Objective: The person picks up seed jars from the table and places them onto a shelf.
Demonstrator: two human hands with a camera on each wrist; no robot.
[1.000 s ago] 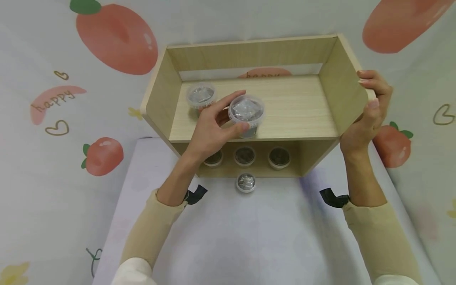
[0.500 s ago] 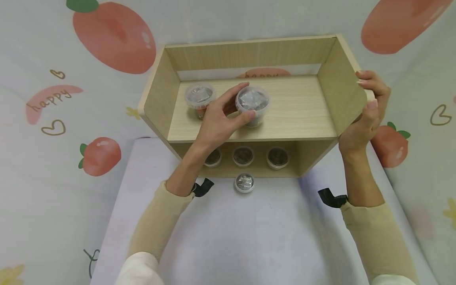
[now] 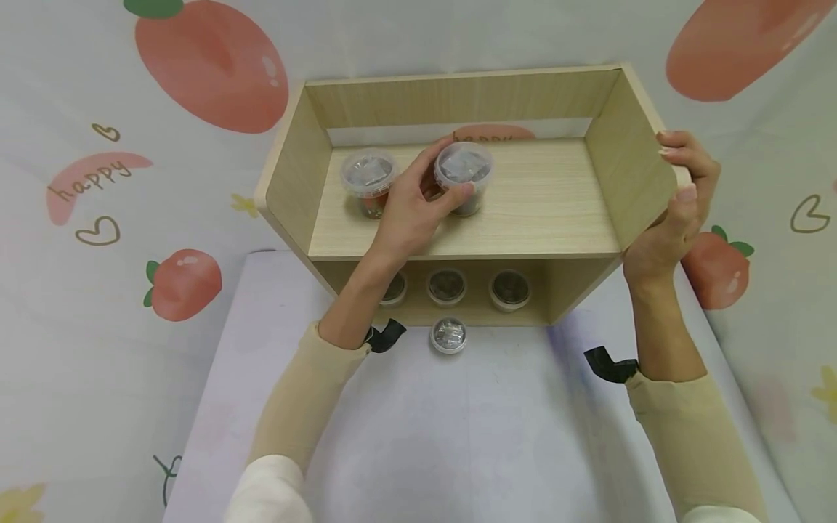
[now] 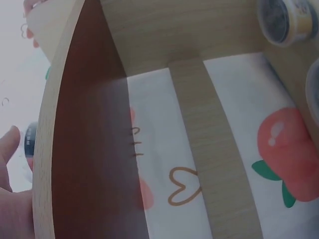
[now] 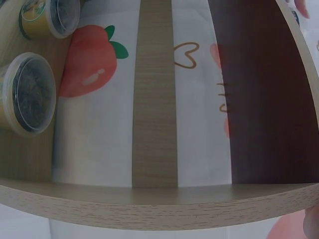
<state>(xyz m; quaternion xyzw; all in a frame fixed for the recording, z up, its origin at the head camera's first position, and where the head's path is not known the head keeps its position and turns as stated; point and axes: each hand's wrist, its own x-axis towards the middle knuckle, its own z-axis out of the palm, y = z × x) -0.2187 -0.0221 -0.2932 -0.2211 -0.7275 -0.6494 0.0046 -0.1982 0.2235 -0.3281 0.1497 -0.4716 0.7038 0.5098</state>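
Note:
My left hand (image 3: 418,203) grips a clear lidded plastic tub (image 3: 465,171) from its left side, thumb in front, over the upper board of a light wooden shelf (image 3: 543,196). Whether the tub's base touches the board, I cannot tell. Left of that hand, a second clear-lidded tub (image 3: 369,174) with reddish contents stands on the same board. On the right, my right hand (image 3: 683,196) holds the front edge of the shelf's side panel, fingers outside and thumb at the front. In the left wrist view, part of the left hand (image 4: 12,199) shows beyond the board's edge.
Three dark-topped tubs (image 3: 447,287) stand in the lower compartment, the leftmost partly behind the left arm. A small silver-topped tub (image 3: 449,335) sits on the white table (image 3: 458,428) just before the shelf. A fruit-printed cloth (image 3: 209,65) hangs behind.
My left hand has carried the tub farther back and slightly right over the upper board. The right hand keeps its hold on the side panel.

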